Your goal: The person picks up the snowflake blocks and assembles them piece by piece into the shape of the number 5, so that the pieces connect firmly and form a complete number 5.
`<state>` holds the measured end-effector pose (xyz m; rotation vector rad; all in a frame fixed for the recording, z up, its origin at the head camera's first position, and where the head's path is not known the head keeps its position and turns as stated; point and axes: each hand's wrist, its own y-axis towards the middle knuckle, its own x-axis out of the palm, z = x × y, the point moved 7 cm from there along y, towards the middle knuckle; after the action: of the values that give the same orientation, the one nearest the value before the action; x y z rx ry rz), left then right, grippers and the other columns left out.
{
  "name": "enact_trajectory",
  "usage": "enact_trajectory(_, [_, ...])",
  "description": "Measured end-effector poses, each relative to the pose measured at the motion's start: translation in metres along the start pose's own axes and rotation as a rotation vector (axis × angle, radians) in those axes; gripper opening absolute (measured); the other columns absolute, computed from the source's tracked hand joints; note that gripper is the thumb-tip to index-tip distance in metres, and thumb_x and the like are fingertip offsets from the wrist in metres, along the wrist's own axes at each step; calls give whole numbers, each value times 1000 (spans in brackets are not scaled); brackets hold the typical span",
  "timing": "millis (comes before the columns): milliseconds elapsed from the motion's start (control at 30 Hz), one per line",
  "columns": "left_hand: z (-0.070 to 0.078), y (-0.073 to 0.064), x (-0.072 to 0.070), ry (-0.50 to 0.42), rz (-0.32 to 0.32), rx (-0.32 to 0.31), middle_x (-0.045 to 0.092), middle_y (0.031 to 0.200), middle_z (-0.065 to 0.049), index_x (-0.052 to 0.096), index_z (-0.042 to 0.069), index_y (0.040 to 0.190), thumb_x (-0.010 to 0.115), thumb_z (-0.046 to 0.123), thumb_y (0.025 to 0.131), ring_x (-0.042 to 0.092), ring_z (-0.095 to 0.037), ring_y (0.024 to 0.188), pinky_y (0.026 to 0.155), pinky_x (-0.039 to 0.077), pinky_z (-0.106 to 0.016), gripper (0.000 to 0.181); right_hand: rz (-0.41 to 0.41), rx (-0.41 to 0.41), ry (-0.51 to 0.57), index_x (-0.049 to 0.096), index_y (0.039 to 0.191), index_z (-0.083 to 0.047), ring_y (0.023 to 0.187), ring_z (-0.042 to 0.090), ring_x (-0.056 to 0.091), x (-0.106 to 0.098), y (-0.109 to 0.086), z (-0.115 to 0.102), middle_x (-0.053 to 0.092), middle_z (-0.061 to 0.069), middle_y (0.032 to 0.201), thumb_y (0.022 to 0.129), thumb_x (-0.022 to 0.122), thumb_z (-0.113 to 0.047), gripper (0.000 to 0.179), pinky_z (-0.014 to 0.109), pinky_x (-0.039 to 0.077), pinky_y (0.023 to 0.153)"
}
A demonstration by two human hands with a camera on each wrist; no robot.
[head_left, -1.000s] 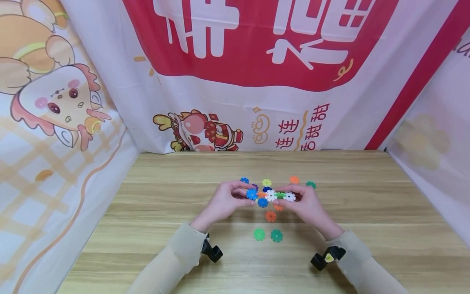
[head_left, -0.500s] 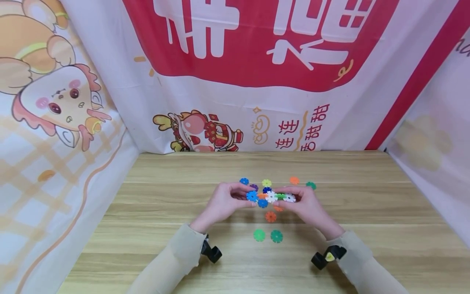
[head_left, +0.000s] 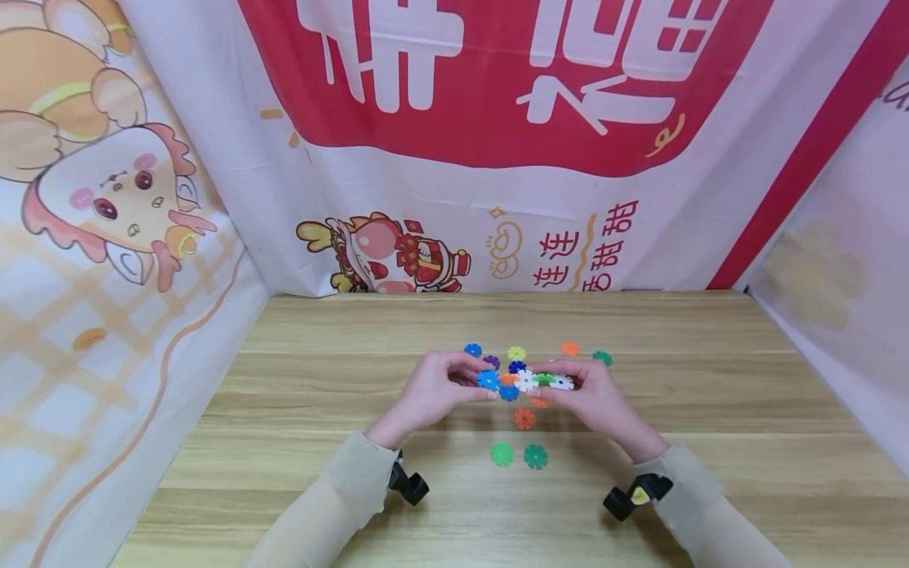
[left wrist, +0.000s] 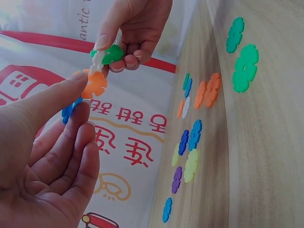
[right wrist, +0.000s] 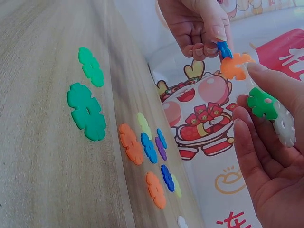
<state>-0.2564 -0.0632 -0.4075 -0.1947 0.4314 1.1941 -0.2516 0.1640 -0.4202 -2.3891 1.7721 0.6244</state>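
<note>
Both of your hands are raised over the bench (head_left: 284, 473), holding between them a chain of flower-shaped discs (head_left: 525, 382) that runs across in front of you, clear of the surface. Your left hand (head_left: 436, 386) pinches the blue end disc (head_left: 488, 380) between thumb and fingers. An orange disc (left wrist: 96, 84) adjoins it; in the left wrist view a fingertip of that hand lies against its edge. Your right hand (head_left: 589, 394) pinches the middle white disc (head_left: 526, 381), its remaining fingers curled below. Beyond that grip come a green disc (right wrist: 262, 103) and an end white disc (right wrist: 285, 125), both within the hollow of the same hand.

Loose discs lie flat on the bench. Nearest you, a light green disc (head_left: 502, 454) and a dark green disc (head_left: 536, 456) sit side by side, slightly apart. A loose orange disc (head_left: 524, 418) lies beyond them. Under and past the chain are noted a navy disc (head_left: 517, 368), a purple disc (head_left: 491, 362) and a yellow disc (head_left: 516, 353), among others partly hidden by your hands. Each wrist carries a black camera (head_left: 408, 483) at the cuff. A printed cloth (head_left: 426, 181) hangs behind the bench.
</note>
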Motion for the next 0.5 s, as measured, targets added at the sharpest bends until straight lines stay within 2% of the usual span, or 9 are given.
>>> enact_trajectory(233, [0,0,1,-1,2,9,72,91,6,79,19,106,89,22,82,65,-19,83,75,55,-36,25,-9,2,0,77,118,-10,75,26,58,0,0,0,73,1,114,87,84,-26,36,25,49,58])
enact_trajectory(500, [0,1,2,-9,-1,10,72,91,5,79,18,104,89,24,81,66,-18,83,76,56,-35,26,-30,-6,31,75,122,-12,90,30,65,-1,3,-1,71,4,120,89,83,-25,36,29,57,68])
